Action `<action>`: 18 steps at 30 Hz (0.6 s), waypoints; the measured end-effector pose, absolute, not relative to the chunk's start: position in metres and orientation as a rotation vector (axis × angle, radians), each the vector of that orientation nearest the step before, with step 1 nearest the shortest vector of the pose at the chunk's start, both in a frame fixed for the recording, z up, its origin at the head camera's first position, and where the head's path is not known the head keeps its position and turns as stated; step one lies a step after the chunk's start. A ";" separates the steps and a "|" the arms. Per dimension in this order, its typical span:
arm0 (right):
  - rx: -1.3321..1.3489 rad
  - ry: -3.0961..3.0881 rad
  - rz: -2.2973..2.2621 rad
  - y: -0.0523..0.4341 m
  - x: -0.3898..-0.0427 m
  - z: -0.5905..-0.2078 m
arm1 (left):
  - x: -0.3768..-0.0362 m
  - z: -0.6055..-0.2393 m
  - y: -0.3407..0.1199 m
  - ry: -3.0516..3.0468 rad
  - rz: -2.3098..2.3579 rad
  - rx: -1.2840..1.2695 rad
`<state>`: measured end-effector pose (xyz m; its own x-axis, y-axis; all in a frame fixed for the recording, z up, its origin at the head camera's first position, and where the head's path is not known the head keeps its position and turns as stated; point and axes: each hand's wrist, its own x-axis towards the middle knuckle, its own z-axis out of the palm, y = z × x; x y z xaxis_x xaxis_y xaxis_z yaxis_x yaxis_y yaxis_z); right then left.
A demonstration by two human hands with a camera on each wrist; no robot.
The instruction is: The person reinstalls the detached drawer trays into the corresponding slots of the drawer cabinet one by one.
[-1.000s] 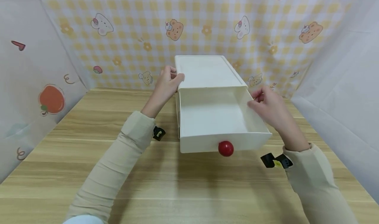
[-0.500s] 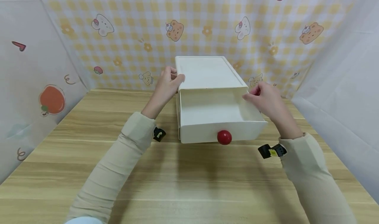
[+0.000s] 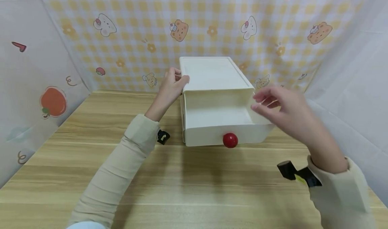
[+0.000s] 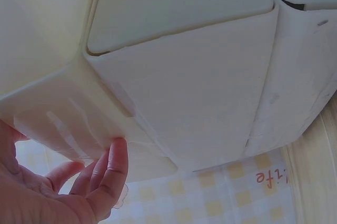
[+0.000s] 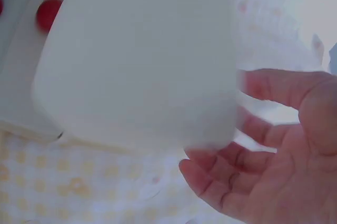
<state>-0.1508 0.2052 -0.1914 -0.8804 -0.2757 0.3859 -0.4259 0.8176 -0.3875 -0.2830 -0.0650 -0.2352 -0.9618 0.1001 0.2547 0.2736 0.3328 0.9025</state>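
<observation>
A white plastic drawer unit [image 3: 216,72] stands on the table with its top drawer [image 3: 228,134] pulled partway out. The drawer's inside is bare, and a round red knob [image 3: 230,140] sits on its front. My left hand [image 3: 172,86] holds the unit's upper left edge, thumb on top and fingers against the side. In the left wrist view, fingertips [image 4: 120,142] touch the unit's side panel. My right hand [image 3: 283,109] is beside the drawer's right wall, fingers loosely bent and parted, gripping nothing. The right wrist view shows its fingers [image 5: 253,129] overlapping the drawer wall [image 5: 142,61].
The wooden table [image 3: 194,185] spreads in front of the unit and to both sides. Behind it hangs a yellow checked curtain [image 3: 136,30] with cartoon prints. White cloth walls [image 3: 357,70] close off the left and right.
The top drawer has slid farther in, then stayed put. My right hand has let go of the drawer wall and drawn back to the right. My left hand has kept its place.
</observation>
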 end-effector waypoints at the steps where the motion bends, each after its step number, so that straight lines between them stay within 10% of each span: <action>1: 0.620 -2.656 0.627 0.202 -0.145 -0.192 | -0.283 -0.235 -0.065 -2.437 -1.695 -0.346; 18: 0.956 -2.255 0.317 0.161 -0.121 -0.223 | -0.283 -0.235 -0.065 -2.442 -1.681 -0.360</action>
